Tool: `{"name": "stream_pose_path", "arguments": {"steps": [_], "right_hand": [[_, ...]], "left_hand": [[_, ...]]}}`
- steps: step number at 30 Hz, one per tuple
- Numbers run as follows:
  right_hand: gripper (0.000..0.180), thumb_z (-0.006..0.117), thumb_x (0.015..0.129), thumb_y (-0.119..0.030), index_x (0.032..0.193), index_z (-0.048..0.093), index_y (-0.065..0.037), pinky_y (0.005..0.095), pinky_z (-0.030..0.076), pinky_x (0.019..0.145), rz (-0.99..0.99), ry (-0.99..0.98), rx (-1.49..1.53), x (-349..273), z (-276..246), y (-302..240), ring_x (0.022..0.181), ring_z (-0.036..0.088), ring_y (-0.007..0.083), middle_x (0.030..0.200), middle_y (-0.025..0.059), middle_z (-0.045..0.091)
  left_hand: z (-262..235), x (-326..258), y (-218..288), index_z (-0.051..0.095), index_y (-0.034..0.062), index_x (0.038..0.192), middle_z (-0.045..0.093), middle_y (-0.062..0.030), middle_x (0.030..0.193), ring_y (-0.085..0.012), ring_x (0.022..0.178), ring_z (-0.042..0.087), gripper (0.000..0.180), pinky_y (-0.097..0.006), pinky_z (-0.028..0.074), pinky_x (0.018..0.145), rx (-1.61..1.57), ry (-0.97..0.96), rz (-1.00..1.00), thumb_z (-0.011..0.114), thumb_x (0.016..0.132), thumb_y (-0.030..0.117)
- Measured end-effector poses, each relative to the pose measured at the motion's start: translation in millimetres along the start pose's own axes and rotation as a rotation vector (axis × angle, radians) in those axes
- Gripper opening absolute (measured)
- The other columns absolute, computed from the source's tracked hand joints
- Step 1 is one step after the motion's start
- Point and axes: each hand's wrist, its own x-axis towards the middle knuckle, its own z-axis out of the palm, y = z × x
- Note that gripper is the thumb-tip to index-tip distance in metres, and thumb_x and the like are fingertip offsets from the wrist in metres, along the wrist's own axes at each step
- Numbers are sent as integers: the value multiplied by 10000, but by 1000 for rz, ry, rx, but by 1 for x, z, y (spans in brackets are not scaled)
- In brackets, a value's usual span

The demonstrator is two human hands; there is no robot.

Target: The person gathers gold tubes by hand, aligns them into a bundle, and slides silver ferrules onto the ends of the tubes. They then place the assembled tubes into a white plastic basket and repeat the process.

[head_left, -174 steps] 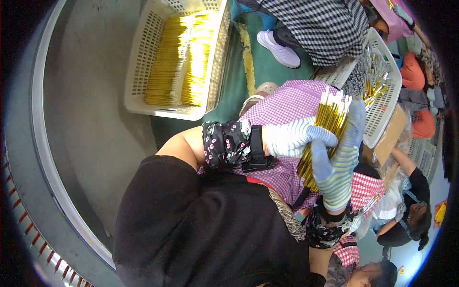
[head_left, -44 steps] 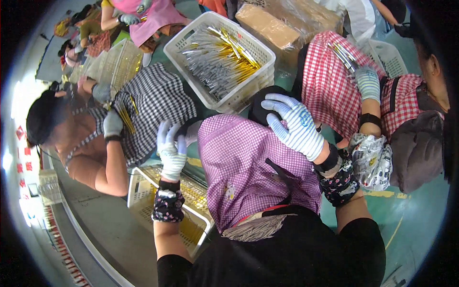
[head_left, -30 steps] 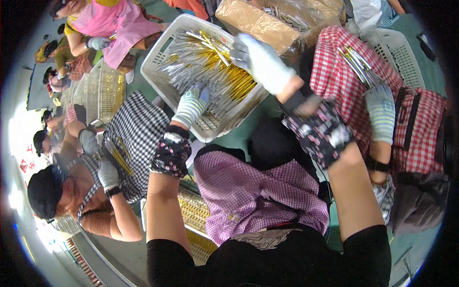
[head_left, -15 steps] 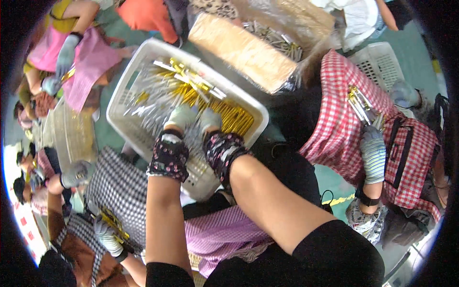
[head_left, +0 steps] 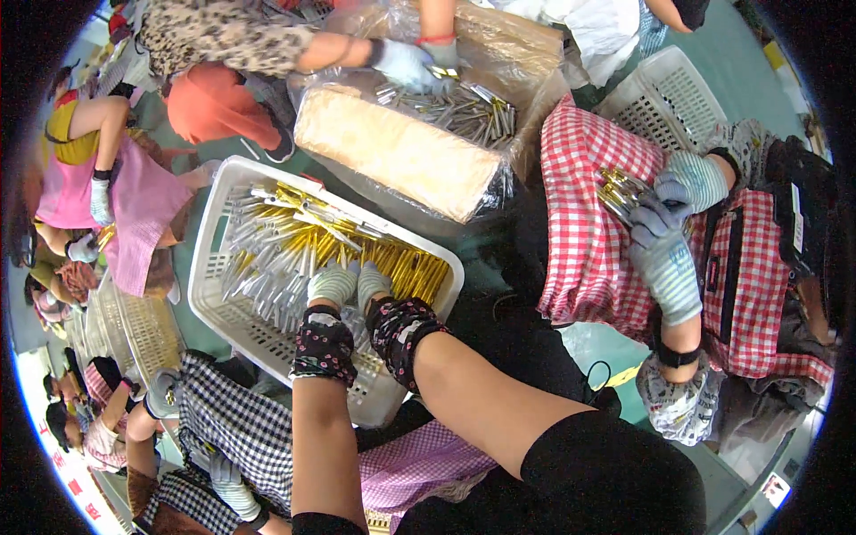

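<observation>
Both my hands wear pale striped gloves and dark floral cuffs. They are side by side inside a white plastic basket (head_left: 207,299) of slim metallic tubes. My left hand (head_left: 333,284) is closed over the near ends of the silver tubes (head_left: 276,290). Close to its right, my right hand (head_left: 373,282) has its fingers curled in beside the gold tubes (head_left: 415,275); what it grips is hidden. The gold tubes lie in a packed row at the right, while several gold and silver ones lie crosswise on top at the back.
Behind the basket stands a plastic-lined carton (head_left: 392,152) of metallic tubes, with a co-worker's gloved hands (head_left: 415,67) in it. At right, another person's gloved hands (head_left: 664,223) hold tubes over a red checked apron (head_left: 584,205). A black-and-white checked apron (head_left: 236,415) is near left.
The view has shifted, so the basket sits lower. My hands remain in it, close together. A co-worker's hands have come into the carton, and the right-hand neighbour's two hands are now together at the tubes.
</observation>
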Motion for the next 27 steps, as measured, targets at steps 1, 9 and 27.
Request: {"name": "stream_pose_path", "arguments": {"steps": [1, 9, 27], "right_hand": [[387, 458, 941, -371, 1082, 648, -65, 372, 472, 768, 15, -4, 67, 1, -6, 6, 866, 603, 225, 979, 77, 651], [504, 405, 986, -452, 1175, 609, -31, 329, 448, 830, 102, -228, 854, -27, -7, -9, 905, 557, 191, 1054, 80, 620], [538, 494, 953, -556, 1117, 573, -49, 355, 458, 832, -32, -344, 1084, -214, -109, -64, 898, 551, 209, 1012, 96, 607]], "left_hand": [[-1, 4, 3, 449, 12, 1404, 510, -259, 1367, -385, 1278, 496, 789, -435, 386, 1062, -59, -86, 5, 366, 910, 622], [30, 27, -53, 646, 29, 1130, 694, -138, 1080, -272, 997, 623, 438, -368, 462, 889, -938, -445, 236, 451, 980, 392], [-31, -174, -108, 597, 23, 1250, 660, -38, 1117, -136, 965, 590, 408, -290, 482, 870, -1314, -329, 455, 549, 984, 328]]}}
